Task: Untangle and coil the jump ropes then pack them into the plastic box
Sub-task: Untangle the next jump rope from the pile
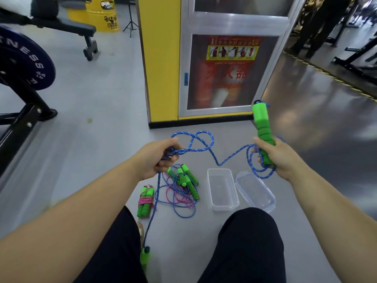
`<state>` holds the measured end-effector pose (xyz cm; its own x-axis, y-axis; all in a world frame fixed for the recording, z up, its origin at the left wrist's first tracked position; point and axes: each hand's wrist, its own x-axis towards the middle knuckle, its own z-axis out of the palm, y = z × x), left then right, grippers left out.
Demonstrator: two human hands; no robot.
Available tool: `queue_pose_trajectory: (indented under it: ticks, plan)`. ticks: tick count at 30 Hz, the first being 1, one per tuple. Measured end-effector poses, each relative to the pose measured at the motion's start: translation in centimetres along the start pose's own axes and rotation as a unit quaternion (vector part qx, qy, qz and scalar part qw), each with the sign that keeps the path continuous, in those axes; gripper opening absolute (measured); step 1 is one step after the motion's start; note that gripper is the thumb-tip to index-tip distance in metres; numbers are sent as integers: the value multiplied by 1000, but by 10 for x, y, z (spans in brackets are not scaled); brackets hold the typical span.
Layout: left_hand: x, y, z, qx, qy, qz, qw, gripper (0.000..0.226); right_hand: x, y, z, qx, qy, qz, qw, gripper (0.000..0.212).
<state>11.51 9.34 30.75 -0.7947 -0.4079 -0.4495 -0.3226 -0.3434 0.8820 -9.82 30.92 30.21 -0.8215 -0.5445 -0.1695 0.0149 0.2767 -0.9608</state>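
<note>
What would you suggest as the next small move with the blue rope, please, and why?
Probably bring the left hand across to lay its slack as another loop against the green handle in the right hand. That hand holds a few coils of blue rope, while a loose stretch sags between the hands and the other handle trails near the knees.

Left hand (158, 158) grips looped blue rope (201, 149); right hand (274, 158) holds its green handle (262, 127) above an open box (223, 189).
</note>
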Motion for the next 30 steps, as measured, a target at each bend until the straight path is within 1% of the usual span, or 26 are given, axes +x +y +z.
queue_pose_trajectory:
  ticks: [4,6,10,12,14,16,22,24,25,27,28,30]
  plan:
    - [0,-4,4,84,24,44,995,43,-10,5,11,-69,-42,2,997,38]
    - [-2,-5,3,115,44,70,990,45,-18,4,13,-115,-75,7,990,35]
    - [-2,-6,3,151,55,102,982,47,-31,9,16,-199,-138,-1,970,18]
    - [-1,-6,4,144,64,115,981,49,-37,12,17,-235,-165,-11,958,20]
    - [1,-6,6,137,87,121,979,49,-42,17,19,-226,-189,-3,956,24]
    - [4,-6,8,139,106,124,977,47,-46,21,21,-209,-199,1,957,23]
    - [7,-14,24,212,125,141,959,33,-47,31,38,-131,-202,10,971,18]
    - [7,-18,31,212,136,145,957,37,-47,30,46,-109,-193,12,975,19]
    - [8,-20,32,207,150,151,955,41,-47,30,49,-107,-191,14,976,26]
    - [9,-20,34,194,192,166,948,39,-48,31,53,-118,-186,14,975,39]
    - [9,-20,34,193,209,172,943,36,-48,31,55,-122,-184,14,975,41]
    - [6,-19,33,187,228,172,940,31,-48,32,55,-133,-196,20,971,33]
